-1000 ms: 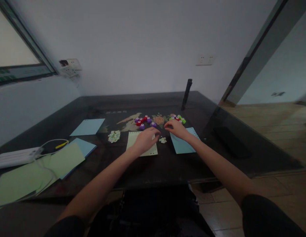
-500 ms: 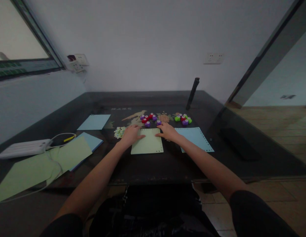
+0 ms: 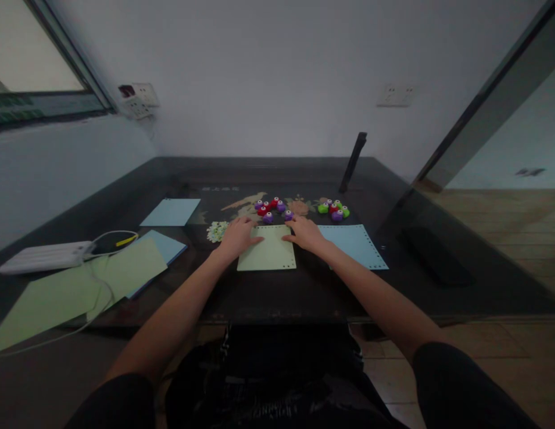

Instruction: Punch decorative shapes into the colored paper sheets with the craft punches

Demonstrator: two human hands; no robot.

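Observation:
A pale green sheet of paper, with dark marks along its top edge and lower right corner, lies flat before me. My left hand rests at its upper left, thumb over the paper and fingers stretched forward. At the upper right my right hand lies with its thumb on the sheet and fingertips by a purple eyeball-like piece. Just beyond, several red and purple pieces sit in a loose cluster. To the right of them is a group of green, red and purple pieces.
A light blue sheet lies right of my right hand, partly under the forearm. White flowers are beside my left hand. On the left are another blue sheet, green sheets and a white power strip. A black upright bar stands behind.
The view has tilted slightly, so everything sits a little higher in the picture. Both hands stay at the green sheet's upper corners, almost unmoved.

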